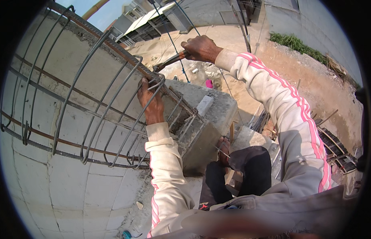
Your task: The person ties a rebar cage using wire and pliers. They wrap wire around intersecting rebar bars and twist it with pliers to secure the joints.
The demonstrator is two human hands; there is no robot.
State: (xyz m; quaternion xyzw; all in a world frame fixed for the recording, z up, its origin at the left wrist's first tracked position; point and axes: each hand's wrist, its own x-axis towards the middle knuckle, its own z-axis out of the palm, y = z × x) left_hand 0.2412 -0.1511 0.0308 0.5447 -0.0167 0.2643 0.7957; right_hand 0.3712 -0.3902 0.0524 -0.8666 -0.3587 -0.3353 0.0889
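My right hand [201, 48] is closed around the handle of a hammer-like tool [170, 61], whose metal head is beside the top bar near the end of a rebar cage [104, 104]. My left hand [151, 103] reaches among the cage's stirrups, fingers up at the top ribbed bar [131, 59] just below the tool's head. Whether its fingers grip the bar or a stirrup is hard to tell. The cage runs along a wall of pale blocks [68, 179] and ends at a concrete column [200, 149].
A white block piece [204, 105] lies on a concrete ledge [224, 104] beyond the column. My bare foot [223, 149] is beside the column, high above the ground. Blue ropes [170, 38] hang past the tool. Timber and other materials [335, 146] lie below at the right.
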